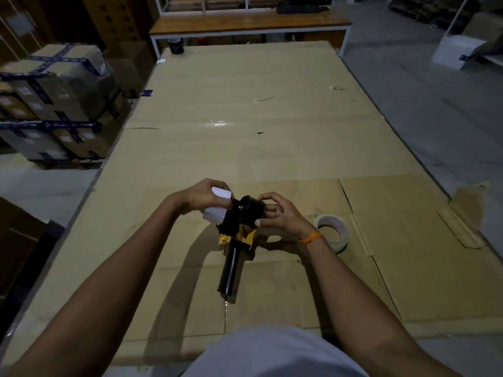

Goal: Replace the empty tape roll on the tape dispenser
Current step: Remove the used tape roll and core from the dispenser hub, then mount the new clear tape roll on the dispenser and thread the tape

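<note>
While the left hand (201, 198) clasped the white empty core (217, 205) off the hub, the tape dispenser (239, 227) stood near the table's (245, 104) front edge, its black hub pinched steady by the right hand (277, 216); the fresh tape roll (333, 232) waited just right, within reach.

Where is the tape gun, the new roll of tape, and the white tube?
tape gun (230, 270), head view, on its black handle
new roll of tape (343, 232), head view, on its outer side
white tube (221, 192), head view, on its upper end
</note>
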A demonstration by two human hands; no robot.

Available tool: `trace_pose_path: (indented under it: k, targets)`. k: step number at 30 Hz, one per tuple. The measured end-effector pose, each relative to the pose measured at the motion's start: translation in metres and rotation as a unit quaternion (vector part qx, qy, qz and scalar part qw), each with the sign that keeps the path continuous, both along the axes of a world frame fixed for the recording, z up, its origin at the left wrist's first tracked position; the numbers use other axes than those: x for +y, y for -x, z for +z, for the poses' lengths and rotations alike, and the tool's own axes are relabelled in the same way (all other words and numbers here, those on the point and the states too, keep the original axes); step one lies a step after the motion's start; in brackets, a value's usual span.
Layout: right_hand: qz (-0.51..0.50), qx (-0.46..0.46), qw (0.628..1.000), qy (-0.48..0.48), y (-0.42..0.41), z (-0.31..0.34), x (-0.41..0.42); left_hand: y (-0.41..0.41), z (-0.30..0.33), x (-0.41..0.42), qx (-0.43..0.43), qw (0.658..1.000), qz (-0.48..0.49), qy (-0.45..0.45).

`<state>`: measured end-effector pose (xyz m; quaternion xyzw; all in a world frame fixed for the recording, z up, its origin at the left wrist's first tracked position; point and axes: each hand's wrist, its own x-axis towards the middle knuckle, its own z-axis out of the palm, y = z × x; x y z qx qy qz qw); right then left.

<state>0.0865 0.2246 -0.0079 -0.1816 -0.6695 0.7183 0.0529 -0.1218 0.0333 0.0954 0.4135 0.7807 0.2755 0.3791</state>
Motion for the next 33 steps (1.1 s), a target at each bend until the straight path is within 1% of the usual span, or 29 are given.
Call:
trace_pose_path:
  k: [3,7,9,13,16,17,19,22,24,25,27,28,30,33]
  targets:
    - [-0.007,-0.019,1.000,0.020,-0.003,-0.006,0.005,0.006,0.010,-0.001,0.030,0.997,0.064,0.025]
    - [-0.013,-0.040,0.998,0.045,-0.005,-0.013,0.007,0.001,0.006,0.008,0.081,0.990,0.114,0.027]
    - [-0.014,-0.053,0.998,0.025,-0.009,-0.016,0.013,-0.004,0.001,0.014,0.091,0.987,0.131,0.014]
    - [-0.014,-0.107,0.991,-0.081,-0.014,-0.020,0.020,-0.018,-0.005,0.025,0.108,0.985,0.138,0.004]
    - [-0.018,-0.114,0.979,-0.171,0.000,-0.031,0.015,-0.031,-0.009,0.032,0.135,0.982,0.128,-0.002]
    - [-0.018,-0.119,0.972,-0.204,0.006,-0.035,0.015,-0.036,-0.011,0.035,0.148,0.981,0.124,-0.009]
    - [0.005,-0.153,0.947,-0.281,0.016,-0.023,0.005,-0.045,-0.013,0.041,0.178,0.977,0.114,-0.026]
    - [0.071,-0.216,0.911,-0.345,0.028,-0.014,-0.013,-0.056,-0.020,0.054,0.197,0.974,0.104,-0.039]
    - [0.088,-0.236,0.910,-0.330,0.034,-0.018,-0.024,-0.063,-0.025,0.061,0.201,0.973,0.109,-0.039]
    - [0.080,-0.232,0.921,-0.303,0.035,-0.025,-0.025,-0.066,-0.026,0.063,0.203,0.972,0.114,-0.043]
    - [0.023,-0.201,0.950,-0.239,0.032,-0.037,-0.020,-0.072,-0.028,0.066,0.208,0.969,0.124,-0.056]
    - [-0.014,-0.173,0.959,-0.226,0.026,-0.031,-0.018,-0.075,-0.028,0.066,0.209,0.968,0.128,-0.059]
    - [-0.073,-0.132,0.961,-0.231,0.013,-0.021,-0.011,-0.078,-0.030,0.065,0.213,0.966,0.132,-0.059]
    - [-0.115,-0.095,0.958,-0.246,-0.007,0.006,-0.007,-0.087,-0.035,0.070,0.219,0.968,0.112,-0.056]
